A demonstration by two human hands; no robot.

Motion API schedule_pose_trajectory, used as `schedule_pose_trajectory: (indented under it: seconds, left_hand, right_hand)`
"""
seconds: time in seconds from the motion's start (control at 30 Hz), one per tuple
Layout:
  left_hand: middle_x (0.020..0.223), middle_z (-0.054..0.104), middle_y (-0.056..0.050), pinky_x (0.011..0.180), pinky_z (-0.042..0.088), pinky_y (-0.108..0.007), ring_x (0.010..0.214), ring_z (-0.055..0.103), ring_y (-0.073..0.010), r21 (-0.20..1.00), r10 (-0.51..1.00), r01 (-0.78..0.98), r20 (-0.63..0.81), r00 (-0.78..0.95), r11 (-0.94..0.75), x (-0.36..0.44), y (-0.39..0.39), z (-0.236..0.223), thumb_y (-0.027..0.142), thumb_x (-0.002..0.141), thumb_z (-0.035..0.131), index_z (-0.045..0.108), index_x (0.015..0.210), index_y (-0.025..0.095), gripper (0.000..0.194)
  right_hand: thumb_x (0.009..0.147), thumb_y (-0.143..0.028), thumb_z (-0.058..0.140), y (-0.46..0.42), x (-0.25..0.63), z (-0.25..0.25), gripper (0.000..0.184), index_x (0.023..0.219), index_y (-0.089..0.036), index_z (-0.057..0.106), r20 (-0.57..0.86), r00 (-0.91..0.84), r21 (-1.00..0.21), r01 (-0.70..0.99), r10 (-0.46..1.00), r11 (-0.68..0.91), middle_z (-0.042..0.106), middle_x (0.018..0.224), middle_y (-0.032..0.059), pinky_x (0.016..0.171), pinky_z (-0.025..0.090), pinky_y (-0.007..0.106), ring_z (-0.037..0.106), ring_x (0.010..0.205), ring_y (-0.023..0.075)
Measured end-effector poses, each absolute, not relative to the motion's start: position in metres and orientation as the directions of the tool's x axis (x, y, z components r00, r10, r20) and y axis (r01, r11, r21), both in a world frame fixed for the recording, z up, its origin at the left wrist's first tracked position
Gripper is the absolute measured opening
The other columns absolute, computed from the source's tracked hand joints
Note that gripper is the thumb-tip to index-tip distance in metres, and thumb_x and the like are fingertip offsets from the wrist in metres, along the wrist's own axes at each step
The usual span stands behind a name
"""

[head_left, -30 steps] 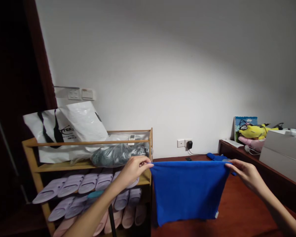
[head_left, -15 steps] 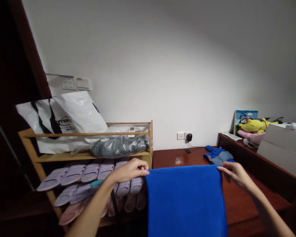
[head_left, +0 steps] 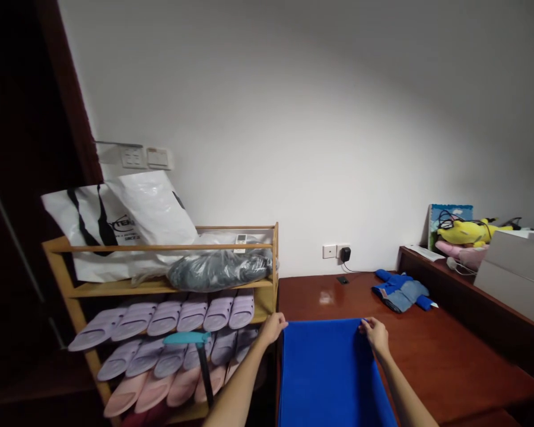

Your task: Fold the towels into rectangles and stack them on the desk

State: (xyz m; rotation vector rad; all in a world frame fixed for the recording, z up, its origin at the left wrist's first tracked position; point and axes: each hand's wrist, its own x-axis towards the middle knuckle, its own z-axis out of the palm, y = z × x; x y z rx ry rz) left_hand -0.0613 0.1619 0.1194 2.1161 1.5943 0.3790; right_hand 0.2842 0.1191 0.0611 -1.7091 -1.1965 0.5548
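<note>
A plain blue cloth (head_left: 327, 370) hangs between my hands, its top edge stretched nearly straight. My left hand (head_left: 273, 328) pinches the upper left corner, close to the side of the shoe rack. At the upper right corner, my right hand (head_left: 375, 335) grips the fabric between thumb and fingers. The lower part of the cloth runs out of the picture at the bottom. Behind it lies the reddish-brown wooden tabletop (head_left: 445, 356), partly covered from sight by the cloth.
On the left a wooden shoe rack (head_left: 173, 248) holds several slippers (head_left: 167, 317), a white bag (head_left: 155, 207) and a plastic-wrapped dark bundle (head_left: 222, 270). A teal-topped handle (head_left: 187, 338) stands before it. Blue-grey gloves or cloths (head_left: 403, 292) lie on the tabletop; a yellow plush toy (head_left: 465, 232) sits right.
Both hands have moved lower and farther forward with the cloth, the right one also leftward. The cloth now lies over the near part of the tabletop. The view has shifted slightly.
</note>
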Motion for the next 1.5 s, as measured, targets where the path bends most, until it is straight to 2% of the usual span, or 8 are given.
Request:
schedule_pose_trajectory:
  seconds: [0.33, 0.5, 0.67, 0.83, 0.97, 1.1, 1.33, 1.5]
  left_hand:
    - [0.106, 0.063, -0.006, 0.086, 0.048, -0.042, 0.096, 0.060, -0.0200, 0.293, 0.996, 0.952, 0.003, 0.092, -0.089, -0.042, 0.199, 0.070, 0.031, 0.090, 0.052, 0.058, 0.110, 0.018, 0.024]
    - [0.140, 0.045, -0.012, 0.108, 0.024, -0.047, 0.131, 0.036, -0.0255, 0.205, 0.969, 0.952, 0.148, 0.198, -0.226, 0.012, 0.180, 0.039, 0.008, 0.087, 0.031, 0.035, 0.140, 0.019, 0.054]
    - [0.152, 0.025, 0.003, 0.112, 0.021, -0.041, 0.139, 0.021, -0.0185, 0.209, 0.913, 0.889, 0.113, 0.393, -0.409, 0.036, 0.163, 0.002, 0.031, 0.092, 0.028, 0.026, 0.143, 0.030, 0.051]
    - [0.152, 0.021, -0.001, 0.113, 0.016, -0.052, 0.140, 0.016, -0.0222, 0.189, 0.938, 0.919, 0.104, 0.332, -0.346, -0.002, 0.172, 0.003, 0.050, 0.092, 0.024, 0.024, 0.144, 0.029, 0.056]
    - [0.151, 0.023, -0.006, 0.113, 0.011, -0.055, 0.139, 0.018, -0.0233, 0.150, 0.949, 0.941, 0.135, 0.286, -0.305, -0.004, 0.169, 0.022, 0.045, 0.092, 0.027, 0.028, 0.143, 0.024, 0.055]
    - [0.152, 0.016, -0.006, 0.113, 0.016, -0.052, 0.140, 0.015, -0.0239, 0.150, 0.923, 0.921, 0.199, 0.329, -0.360, 0.003, 0.132, 0.016, 0.040, 0.091, 0.034, 0.017, 0.145, 0.021, 0.060]
    - [0.152, 0.014, 0.000, 0.111, 0.024, -0.054, 0.139, 0.018, -0.0242, 0.192, 0.888, 0.869, 0.169, 0.428, -0.455, -0.017, 0.082, -0.015, 0.049, 0.094, 0.024, 0.004, 0.144, 0.032, 0.057]
    - [0.151, 0.021, -0.004, 0.112, 0.021, -0.056, 0.138, 0.020, -0.0252, 0.164, 0.908, 0.897, 0.164, 0.386, -0.411, -0.003, 0.110, 0.012, 0.049, 0.093, 0.028, 0.020, 0.143, 0.028, 0.056]
  right_hand:
    - [0.072, -0.037, 0.047, 0.157, 0.283, 0.008, 0.029, 0.088, -0.019, 0.063, 0.113, 0.380, -0.769, 0.618, 0.918, -0.162, 0.073, 0.084, 0.0085, 0.076, 0.051, 0.032, 0.068, 0.085, 0.0232]
    - [0.078, -0.030, 0.041, 0.162, 0.229, -0.010, 0.056, 0.131, -0.010, 0.045, 0.204, 0.264, -0.700, 0.713, 0.943, -0.048, 0.055, 0.131, 0.0154, 0.104, 0.036, 0.037, 0.052, 0.120, 0.0227]
    - [0.088, -0.047, 0.031, 0.156, 0.188, -0.020, 0.053, 0.136, -0.026, 0.043, 0.197, -0.060, -0.510, 0.846, 0.979, 0.155, 0.039, 0.145, 0.0022, 0.113, 0.022, 0.040, 0.029, 0.136, 0.0180]
    - [0.086, -0.063, 0.024, 0.156, 0.240, -0.016, 0.068, 0.142, -0.025, 0.027, 0.099, 0.137, -0.310, 0.945, 0.986, -0.100, 0.024, 0.152, 0.0049, 0.113, 0.014, 0.051, 0.016, 0.140, 0.0221]
    - [0.087, -0.063, 0.021, 0.156, 0.261, -0.007, 0.067, 0.143, -0.026, 0.023, 0.059, 0.102, -0.296, 0.952, 0.993, -0.080, 0.022, 0.152, 0.0059, 0.112, 0.015, 0.053, 0.017, 0.140, 0.0224]
    - [0.085, -0.065, 0.024, 0.121, 0.242, -0.014, 0.071, 0.143, -0.022, 0.025, 0.196, 0.123, -0.252, 0.965, 0.973, -0.071, 0.021, 0.152, 0.0093, 0.112, 0.018, 0.050, 0.016, 0.140, 0.0244]
    - [0.086, -0.063, 0.026, 0.061, 0.240, -0.037, 0.063, 0.142, -0.034, 0.022, 0.210, 0.040, -0.266, 0.964, 0.977, 0.018, 0.024, 0.151, 0.0016, 0.111, 0.025, 0.052, 0.022, 0.139, 0.0238]
    - [0.087, -0.062, 0.024, 0.092, 0.242, -0.009, 0.065, 0.141, -0.026, 0.031, 0.172, 0.032, -0.288, 0.957, 0.985, 0.019, 0.029, 0.149, 0.0069, 0.111, 0.024, 0.051, 0.023, 0.138, 0.0242]
